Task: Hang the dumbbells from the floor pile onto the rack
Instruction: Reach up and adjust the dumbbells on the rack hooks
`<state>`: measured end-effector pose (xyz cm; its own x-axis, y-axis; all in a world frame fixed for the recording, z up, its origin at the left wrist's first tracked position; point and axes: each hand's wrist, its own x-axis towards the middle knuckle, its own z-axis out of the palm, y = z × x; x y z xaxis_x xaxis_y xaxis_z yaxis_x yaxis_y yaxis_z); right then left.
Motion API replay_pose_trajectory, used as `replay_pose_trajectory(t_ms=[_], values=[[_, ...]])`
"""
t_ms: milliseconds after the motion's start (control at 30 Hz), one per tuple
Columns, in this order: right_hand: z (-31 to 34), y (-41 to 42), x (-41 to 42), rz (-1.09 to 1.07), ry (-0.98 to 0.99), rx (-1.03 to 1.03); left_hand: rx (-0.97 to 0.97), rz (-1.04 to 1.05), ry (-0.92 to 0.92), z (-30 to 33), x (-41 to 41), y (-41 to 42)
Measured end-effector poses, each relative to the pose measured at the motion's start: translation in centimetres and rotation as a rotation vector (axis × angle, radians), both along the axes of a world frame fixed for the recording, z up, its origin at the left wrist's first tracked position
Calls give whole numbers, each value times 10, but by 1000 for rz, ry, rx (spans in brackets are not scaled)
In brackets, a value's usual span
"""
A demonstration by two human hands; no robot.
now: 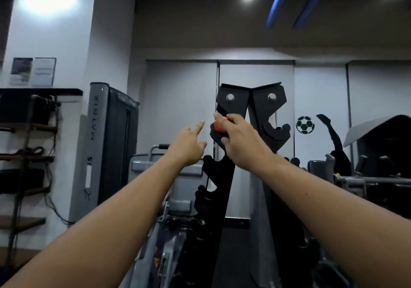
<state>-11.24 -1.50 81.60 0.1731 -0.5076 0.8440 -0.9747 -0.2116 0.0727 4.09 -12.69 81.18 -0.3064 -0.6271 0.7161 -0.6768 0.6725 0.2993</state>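
- At the rack's top left cradle: right hand [239, 142] has its fingers [232, 118] curled round an orange dumbbell [219, 126]; only one orange end shows, the rest is hidden behind the hand.
- Dumbbell sits against the uppermost hook on the left upright of the black dumbbell rack [231, 109]; cannot tell whether it is seated in the notch.
- Left hand [189, 146] is raised just left of the dumbbell, fingers straight and spread, holding nothing, not touching the rack.
- Both forearms are bare and reach up from the bottom corners.
- Hooks lower down the left upright look dark; contents unclear.
- Right upright's top hook is bare.
- Behind: grey Matrix weight machine [106, 145] left of the rack, dark shelf unit [29, 132] at the left edge, football sticker [305, 124] on the wall right of the rack.
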Motion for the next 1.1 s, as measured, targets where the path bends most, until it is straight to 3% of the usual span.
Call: replay_pose_trajectory(t_ms=[200,500,867,1100], values=[[-50,40,10,-2,-32,136,-88,178,-197,-36,47,51],[-120,88,20,22,-81,161,-175,211,-244,-114,49,140],[-202,119,20,9,-132,293,-53,198,-320,-215,41,182],[-299,130,25,-28,-171,501,189,161,-368,-318,41,195]])
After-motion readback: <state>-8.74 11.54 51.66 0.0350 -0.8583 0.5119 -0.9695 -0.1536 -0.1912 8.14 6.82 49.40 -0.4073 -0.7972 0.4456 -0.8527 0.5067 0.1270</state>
